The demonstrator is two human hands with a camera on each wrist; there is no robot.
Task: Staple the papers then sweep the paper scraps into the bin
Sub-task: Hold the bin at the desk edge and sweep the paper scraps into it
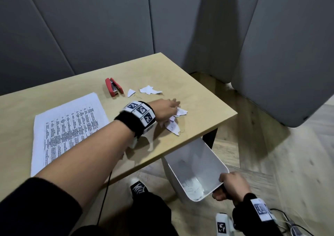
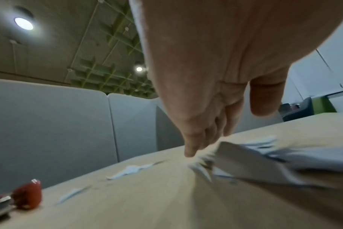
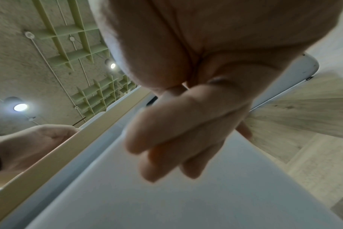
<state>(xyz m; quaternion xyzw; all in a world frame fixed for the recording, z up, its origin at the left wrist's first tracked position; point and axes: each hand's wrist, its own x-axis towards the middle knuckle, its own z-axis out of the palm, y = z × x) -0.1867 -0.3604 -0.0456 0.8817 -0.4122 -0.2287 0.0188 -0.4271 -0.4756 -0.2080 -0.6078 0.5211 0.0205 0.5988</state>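
My left hand (image 1: 167, 108) lies flat with straight fingers on a bunch of white paper scraps (image 1: 174, 122) near the table's right edge; in the left wrist view its fingers (image 2: 192, 144) touch the scraps (image 2: 245, 159). Two more scraps (image 1: 150, 90) lie farther back, next to a red stapler (image 1: 114, 87). The printed paper stack (image 1: 69, 129) sits at the table's left. My right hand (image 1: 230, 185) grips the rim of a white bin (image 1: 194, 169), held tilted below the table edge. The right hand's fingers (image 3: 178, 136) curl over the bin wall (image 3: 166, 201).
The wooden table (image 1: 198, 91) ends just right of the scraps. Grey padded panels (image 1: 108, 28) stand behind and to the right. A black shoe (image 1: 138, 188) and cables are on the wood floor below.
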